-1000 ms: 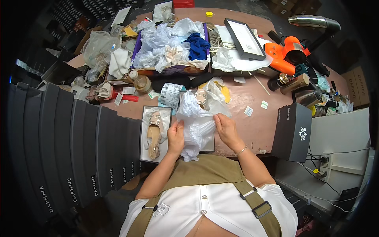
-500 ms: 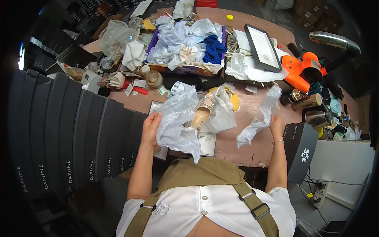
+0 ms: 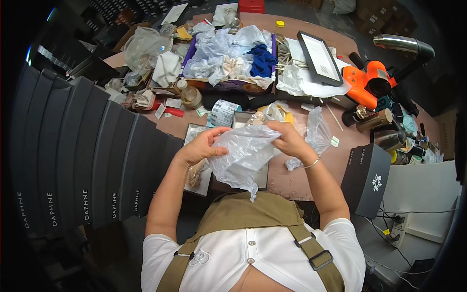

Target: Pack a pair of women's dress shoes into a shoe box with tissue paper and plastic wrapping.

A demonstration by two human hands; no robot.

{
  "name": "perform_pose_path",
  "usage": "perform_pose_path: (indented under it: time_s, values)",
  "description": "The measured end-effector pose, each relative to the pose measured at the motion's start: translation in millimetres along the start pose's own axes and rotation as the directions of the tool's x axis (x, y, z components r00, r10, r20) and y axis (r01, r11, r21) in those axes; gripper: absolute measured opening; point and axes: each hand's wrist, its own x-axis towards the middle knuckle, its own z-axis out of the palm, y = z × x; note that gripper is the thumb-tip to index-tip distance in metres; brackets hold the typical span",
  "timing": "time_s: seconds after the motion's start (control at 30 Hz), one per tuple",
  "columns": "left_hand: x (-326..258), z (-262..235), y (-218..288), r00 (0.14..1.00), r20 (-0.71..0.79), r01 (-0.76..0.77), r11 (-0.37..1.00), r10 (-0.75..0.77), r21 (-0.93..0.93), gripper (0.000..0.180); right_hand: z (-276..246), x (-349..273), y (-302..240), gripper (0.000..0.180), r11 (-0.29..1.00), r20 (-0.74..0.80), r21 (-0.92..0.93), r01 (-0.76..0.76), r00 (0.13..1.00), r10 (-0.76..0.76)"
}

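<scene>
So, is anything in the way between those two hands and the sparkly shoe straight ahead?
Yes: crumpled white tissue paper spreads between the left hand and the right hand, covering much of the shoe from this view. Only the shoe's sparkly part peeks out past the paper's far edge.

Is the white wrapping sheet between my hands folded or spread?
Spread, though crinkled: the white wrapping sheet shows a broad face between left hand and right hand.
</scene>
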Motion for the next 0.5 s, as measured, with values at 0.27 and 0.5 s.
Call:
perform_pose_path:
  time_s: [0.27, 0.5]
  values:
    - [3, 33, -149, 0.984, 0.149, -0.142, 0.923, 0.094, 0.358, 0.035, -17, 14, -31, 0.016, 0.967, -0.325, 0.210, -0.145, 0.922, 0.209]
    - [-24, -19, -76, 0.994, -0.111, -0.050, 0.929, 0.010, -0.368, 0.066, -70, -15, -24, 0.022, 0.952, -0.460, -0.256, -0.170, 0.887, 0.035]
